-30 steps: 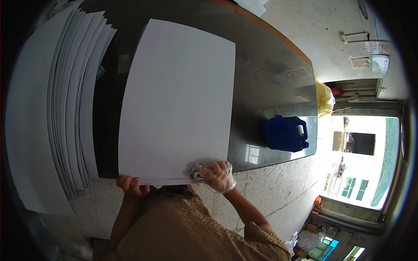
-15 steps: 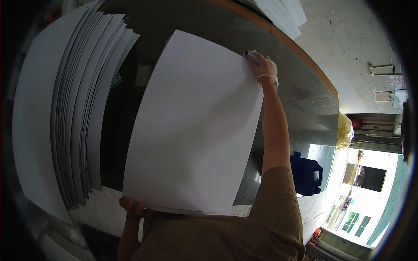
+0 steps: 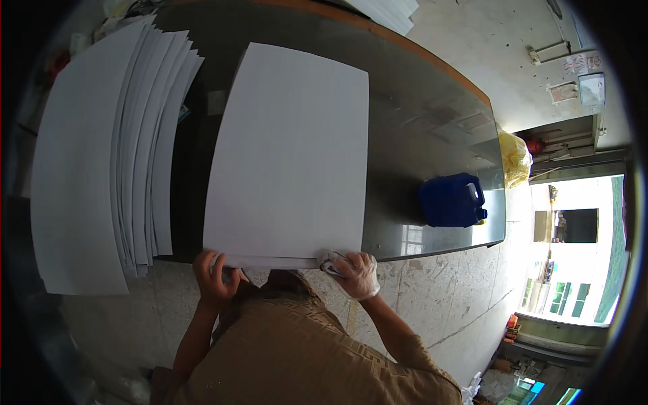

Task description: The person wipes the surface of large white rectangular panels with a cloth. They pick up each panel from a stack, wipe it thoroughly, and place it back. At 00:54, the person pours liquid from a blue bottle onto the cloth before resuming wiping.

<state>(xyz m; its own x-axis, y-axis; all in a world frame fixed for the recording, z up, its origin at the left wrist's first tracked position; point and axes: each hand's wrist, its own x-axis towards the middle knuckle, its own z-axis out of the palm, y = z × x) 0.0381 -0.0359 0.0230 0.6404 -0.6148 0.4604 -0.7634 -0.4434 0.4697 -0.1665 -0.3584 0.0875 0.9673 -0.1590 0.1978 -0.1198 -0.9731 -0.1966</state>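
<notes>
A stack of large white sheets (image 3: 290, 155) lies on the dark, glossy table, with its front edge at the table's near edge. At the near left corner my left hand (image 3: 217, 278) is closed around the edge of the sheets, thumb hidden from view in part. My right hand (image 3: 354, 273) wears a thin translucent glove and grips a crumpled grey cloth (image 3: 331, 262). It presses the cloth against the near right corner of the top sheet. Along the front edge, layers of sheets show between my two hands.
To the left, a fanned pile of white sheets (image 3: 81, 175) overhangs the table's near edge. A blue jerrycan (image 3: 451, 201) stands on the right of the dark table (image 3: 405, 135). Beyond the right end hangs a yellow plastic bag (image 3: 515, 158). More white sheets (image 3: 388, 12) are past the far edge.
My right hand has come from the far right corner of the sheet back to its near right corner, cloth still in it. My left hand stays at the near left corner. The view has shifted.
</notes>
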